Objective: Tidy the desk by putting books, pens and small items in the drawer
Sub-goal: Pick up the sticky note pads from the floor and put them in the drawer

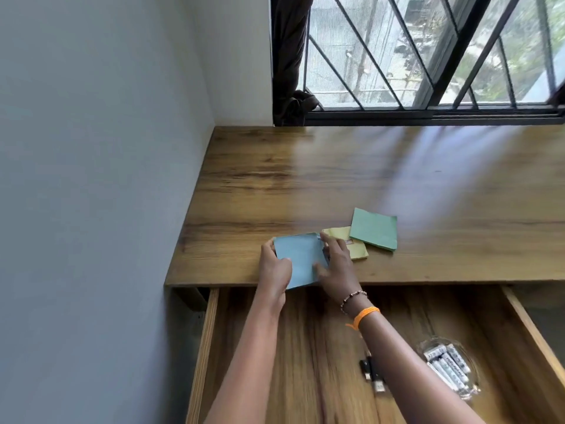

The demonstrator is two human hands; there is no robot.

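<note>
Both hands, left (273, 266) and right (334, 264), clamp blue pad (301, 260) at counter (397, 179) front edge, above open drawer (305, 347). We judge risk: loose sheets fanning, pad slipping.

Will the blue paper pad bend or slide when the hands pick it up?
The blue pad looks thin and flat, so it is probably light and may flex. Left hand and right hand hold opposite edges, so it likely stays steady. It won't roll.

Both hands (274, 268) (334, 262) hold a blue pad (301, 260).
</note>
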